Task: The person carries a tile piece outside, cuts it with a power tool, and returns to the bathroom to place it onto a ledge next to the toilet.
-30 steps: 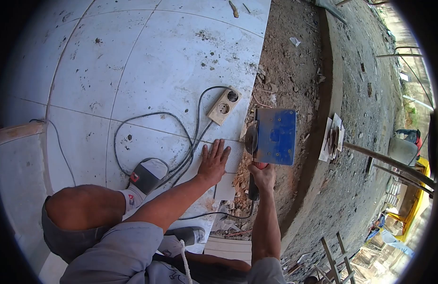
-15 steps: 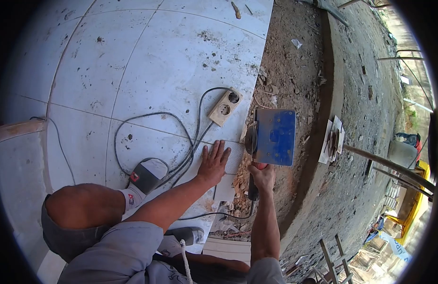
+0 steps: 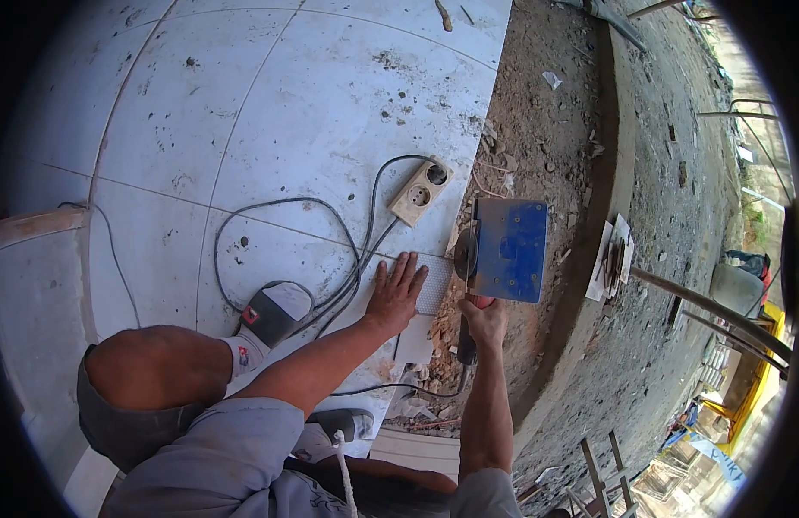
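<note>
My left hand (image 3: pixel 396 292) lies flat with fingers spread on a small grey textured tile (image 3: pixel 435 285) at the edge of the white tiled floor (image 3: pixel 313 112). My right hand (image 3: pixel 484 318) grips the handle of a tile cutter (image 3: pixel 501 249) with a blue base plate. Its round blade (image 3: pixel 462 255) stands against the tile's right edge. A second pale tile piece (image 3: pixel 414 339) lies just below my left hand.
A beige double socket (image 3: pixel 421 192) with grey cables (image 3: pixel 279 207) lies on the floor above my hand. My knee and grey-white shoe (image 3: pixel 274 312) are at lower left. Bare dirt (image 3: pixel 537 129), a concrete kerb (image 3: pixel 619 155) and stacked tile pieces (image 3: pixel 611 255) lie to the right.
The view has shifted slightly, so everything sits a little to the right in the frame. Both hands, the tile and the cutter keep the same positions relative to each other.
</note>
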Demonstrator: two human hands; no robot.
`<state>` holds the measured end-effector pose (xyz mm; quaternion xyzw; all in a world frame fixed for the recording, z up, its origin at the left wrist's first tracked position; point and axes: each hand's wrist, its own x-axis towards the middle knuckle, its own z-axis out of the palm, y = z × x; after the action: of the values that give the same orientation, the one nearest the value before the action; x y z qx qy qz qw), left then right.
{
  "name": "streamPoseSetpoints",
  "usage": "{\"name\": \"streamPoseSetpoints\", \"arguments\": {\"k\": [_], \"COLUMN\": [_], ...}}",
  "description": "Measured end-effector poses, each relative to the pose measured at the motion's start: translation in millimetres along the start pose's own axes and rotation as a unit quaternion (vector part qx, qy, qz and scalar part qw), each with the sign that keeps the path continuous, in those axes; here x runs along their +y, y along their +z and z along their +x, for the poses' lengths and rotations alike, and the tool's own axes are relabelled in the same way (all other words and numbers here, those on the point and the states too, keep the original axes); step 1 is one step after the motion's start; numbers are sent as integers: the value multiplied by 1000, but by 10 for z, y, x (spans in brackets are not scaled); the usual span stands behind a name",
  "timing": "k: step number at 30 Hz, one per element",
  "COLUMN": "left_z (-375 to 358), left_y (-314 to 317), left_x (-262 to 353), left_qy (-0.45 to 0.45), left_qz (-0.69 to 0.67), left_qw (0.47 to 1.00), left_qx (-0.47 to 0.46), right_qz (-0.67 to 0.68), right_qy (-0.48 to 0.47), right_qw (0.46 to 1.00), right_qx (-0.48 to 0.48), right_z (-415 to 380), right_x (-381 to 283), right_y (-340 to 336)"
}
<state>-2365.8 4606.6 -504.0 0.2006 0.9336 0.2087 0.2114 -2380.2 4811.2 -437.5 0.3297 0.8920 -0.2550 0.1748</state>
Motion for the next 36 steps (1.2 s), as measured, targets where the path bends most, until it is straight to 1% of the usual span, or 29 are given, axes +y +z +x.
{"name": "streamPoseSetpoints", "arguments": {"k": [1,3,7,10,12,19,21,22,25,27,31,33,34,36], "left_z": [-5,4,7,4,-1,2,0,-2,-3,-1,15,-12,-13,6], "left_y": [4,13,-2,-20,-19,-22,-22,-18,-17,-3,9,10,5,-27], "left_x": [2,-2,-4,-4,-4,2,4,5,-5,1,-2,1,1,5], "left_qy": [0,1,1,0,2,1,-1,0,-1,0,-2,-2,0,-1], "left_qz": [-2,-4,-9,-12,-13,-14,-11,-13,-16,-18,-8,-10,-8,-5], "left_qw": [1000,1000,1000,1000,1000,1000,1000,1000,1000,1000,1000,1000,1000,1000], "left_qx": [2,4,7,-1,-1,4,7,9,10,10,16,13,13,16], "right_qz": [-1,9,10,16,29,22,19,19,38,28,18,17,17,22], "right_qy": [1,16,22,15,0,-22,-59,-61,-37,16,-6,23,24,-64], "right_qw": [1000,999,999,999,999,999,998,998,999,999,999,998,998,997], "right_qx": [-1,-35,-42,-23,17,6,27,26,8,-44,-33,-49,-50,41], "right_z": [-19,-40,-56,-45,5,82,82,82,30,-2,24,44,55,80], "right_x": [-21,-73,-11,77,150,140,130,106,-33,-133,-117,-85,-30,56], "right_y": [-22,-88,-62,2,71,56,68,65,-11,-85,-67,-53,-18,55]}}
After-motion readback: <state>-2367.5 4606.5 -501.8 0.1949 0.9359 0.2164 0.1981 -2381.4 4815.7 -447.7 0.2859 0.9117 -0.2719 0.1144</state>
